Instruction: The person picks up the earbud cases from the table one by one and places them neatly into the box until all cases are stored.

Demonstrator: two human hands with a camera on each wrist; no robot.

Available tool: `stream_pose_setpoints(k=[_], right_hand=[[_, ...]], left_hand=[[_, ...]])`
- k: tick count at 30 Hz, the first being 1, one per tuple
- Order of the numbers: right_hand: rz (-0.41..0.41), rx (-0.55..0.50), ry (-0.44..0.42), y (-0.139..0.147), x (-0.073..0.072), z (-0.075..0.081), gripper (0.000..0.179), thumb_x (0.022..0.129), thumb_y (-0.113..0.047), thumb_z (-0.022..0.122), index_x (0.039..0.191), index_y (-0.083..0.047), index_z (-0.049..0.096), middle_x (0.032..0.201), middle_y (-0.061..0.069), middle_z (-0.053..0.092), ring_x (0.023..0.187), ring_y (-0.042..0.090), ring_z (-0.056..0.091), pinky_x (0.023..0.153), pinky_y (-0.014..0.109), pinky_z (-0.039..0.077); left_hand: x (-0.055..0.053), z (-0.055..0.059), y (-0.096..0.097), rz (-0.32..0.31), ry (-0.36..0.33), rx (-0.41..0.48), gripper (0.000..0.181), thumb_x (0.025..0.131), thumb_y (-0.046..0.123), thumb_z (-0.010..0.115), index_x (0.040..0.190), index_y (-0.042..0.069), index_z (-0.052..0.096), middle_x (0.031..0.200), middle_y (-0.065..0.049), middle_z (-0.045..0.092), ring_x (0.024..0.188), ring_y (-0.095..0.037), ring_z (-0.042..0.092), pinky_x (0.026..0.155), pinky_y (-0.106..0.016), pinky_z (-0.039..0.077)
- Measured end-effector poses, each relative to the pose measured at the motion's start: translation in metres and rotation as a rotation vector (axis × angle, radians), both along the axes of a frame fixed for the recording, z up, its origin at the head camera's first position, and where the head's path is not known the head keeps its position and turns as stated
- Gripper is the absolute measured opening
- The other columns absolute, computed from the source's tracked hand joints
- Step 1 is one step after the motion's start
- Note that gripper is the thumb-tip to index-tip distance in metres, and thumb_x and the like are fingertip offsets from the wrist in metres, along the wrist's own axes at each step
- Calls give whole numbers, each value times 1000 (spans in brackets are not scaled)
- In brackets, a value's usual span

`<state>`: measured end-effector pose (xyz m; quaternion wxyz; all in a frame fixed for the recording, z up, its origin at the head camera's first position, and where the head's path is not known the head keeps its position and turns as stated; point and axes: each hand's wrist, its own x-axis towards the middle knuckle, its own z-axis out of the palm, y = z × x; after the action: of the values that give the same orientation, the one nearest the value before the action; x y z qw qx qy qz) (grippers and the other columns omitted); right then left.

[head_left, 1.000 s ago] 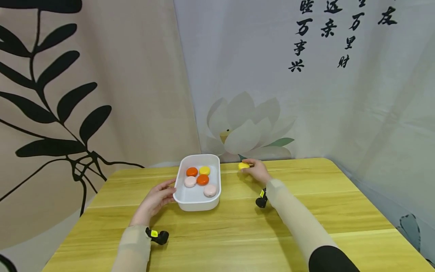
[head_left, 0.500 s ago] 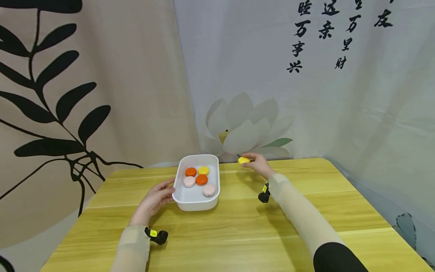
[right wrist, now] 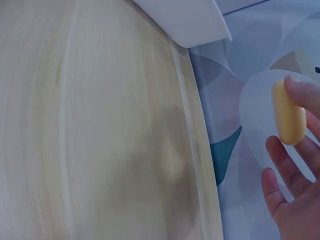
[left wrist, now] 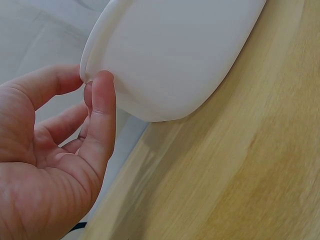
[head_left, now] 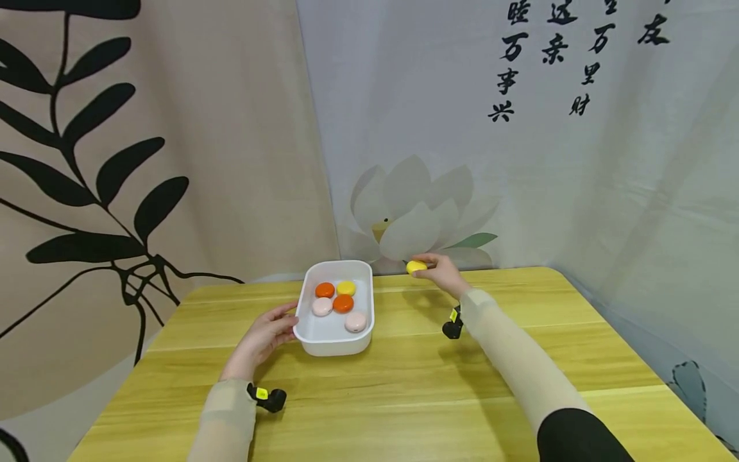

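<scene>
In the head view my left hand [head_left: 265,340] holds the left edge of a white rectangular tub [head_left: 336,348]. From the left wrist, the thumb [left wrist: 102,107] shows against the wall near the rim, and a bent finger meets the rim's edge. Inside the tub lie two orange discs [head_left: 343,303], two pale pink discs [head_left: 355,322] and one yellow disc [head_left: 346,289]. To the right of the tub, my right hand [head_left: 443,274] pinches another yellow disc [head_left: 416,267] between thumb and fingers, raised above the table's back edge. The right wrist view shows this disc [right wrist: 288,114] edge-on, thick and rounded.
The wooden table [head_left: 369,404] ends just behind the tub, where a printed curtain [head_left: 416,128] hangs. Each wrist carries a small black camera, the left one [head_left: 271,399] near the table and the right one [head_left: 453,324] above it.
My right hand has lifted the yellow disc up from the table near its back edge. The left hand and the tub stay in place.
</scene>
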<state>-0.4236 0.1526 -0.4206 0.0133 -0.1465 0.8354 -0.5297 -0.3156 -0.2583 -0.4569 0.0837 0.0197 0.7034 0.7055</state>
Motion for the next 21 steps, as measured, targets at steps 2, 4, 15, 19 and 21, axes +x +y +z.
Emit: stream_pose_setpoints(k=[2, 4, 15, 19, 21], right_hand=[[9, 6, 10, 1, 1, 2, 52, 90, -17, 71, 137, -2, 54, 131, 15, 57, 107, 30, 57, 91, 43, 49], [22, 6, 18, 2, 3, 5, 52, 90, -18, 71, 136, -2, 54, 131, 15, 57, 107, 30, 57, 90, 43, 49], [84, -1, 41, -3, 10, 21, 50, 88, -18, 73, 133, -4, 58, 132, 14, 56, 104, 27, 59, 87, 37, 52], [110, -4, 47, -5, 16, 27, 49, 88, -16, 72, 133, -3, 57, 132, 18, 55, 105, 30, 59, 91, 43, 50], [114, 0, 50, -5, 16, 28, 49, 88, -15, 72, 133, -2, 57, 132, 18, 55, 105, 31, 59, 92, 46, 50]], left_hand=[[0, 0, 0, -5, 4, -4, 55, 97, 6, 57, 147, -3, 35, 120, -28, 54, 81, -17, 63, 77, -27, 55], [0, 1, 1, 0, 2, -4, 55, 97, 6, 57, 146, -3, 36, 119, -27, 55, 82, -18, 63, 77, -28, 55], [0, 1, 1, 8, -5, -17, 55, 97, 7, 57, 147, -3, 36, 121, -31, 52, 86, -21, 64, 77, -27, 56], [0, 1, 1, 10, -4, -22, 55, 97, 8, 57, 147, -2, 36, 124, -32, 51, 88, -23, 64, 78, -27, 55], [1, 1, 1, 10, -1, -27, 55, 97, 8, 57, 147, -3, 36, 124, -32, 51, 89, -24, 64, 78, -28, 55]])
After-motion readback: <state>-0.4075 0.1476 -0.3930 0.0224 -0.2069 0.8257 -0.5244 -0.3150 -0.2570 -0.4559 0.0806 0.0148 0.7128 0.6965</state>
